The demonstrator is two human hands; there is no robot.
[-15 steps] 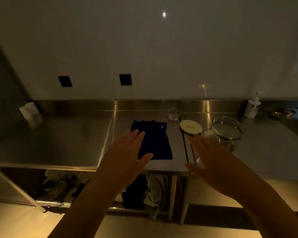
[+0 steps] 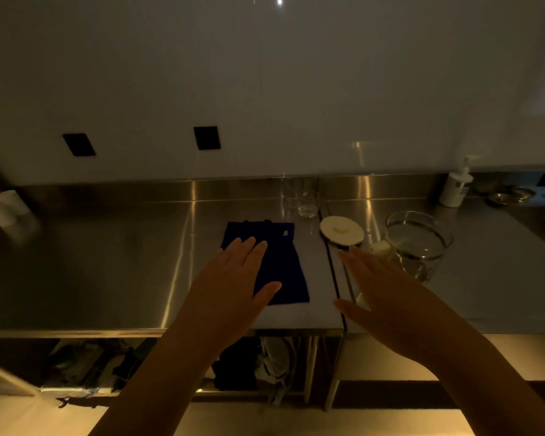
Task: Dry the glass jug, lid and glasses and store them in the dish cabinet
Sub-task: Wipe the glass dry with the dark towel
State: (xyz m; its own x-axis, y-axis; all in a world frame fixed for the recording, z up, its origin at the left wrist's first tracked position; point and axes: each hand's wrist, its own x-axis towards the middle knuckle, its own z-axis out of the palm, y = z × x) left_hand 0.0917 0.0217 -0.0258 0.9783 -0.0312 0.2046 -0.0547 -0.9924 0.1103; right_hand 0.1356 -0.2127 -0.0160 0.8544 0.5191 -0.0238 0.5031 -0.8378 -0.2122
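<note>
Both hands [image 2: 233, 287] [image 2: 387, 297] flat, empty; lid [image 2: 342, 231] seemingly just beyond right fingertips.

No readable text anywhere. Pump bottle [image 2: 454, 187] at the back of the steel counter [image 2: 107, 262], right of the glass jug [image 2: 417, 243], has a dark label, too blurred to read. Blue cloth [image 2: 274, 262] left of the jug carries a small white tag, blank at this size. Two black wall plates [image 2: 206, 138] above the counter show no markings.
</note>
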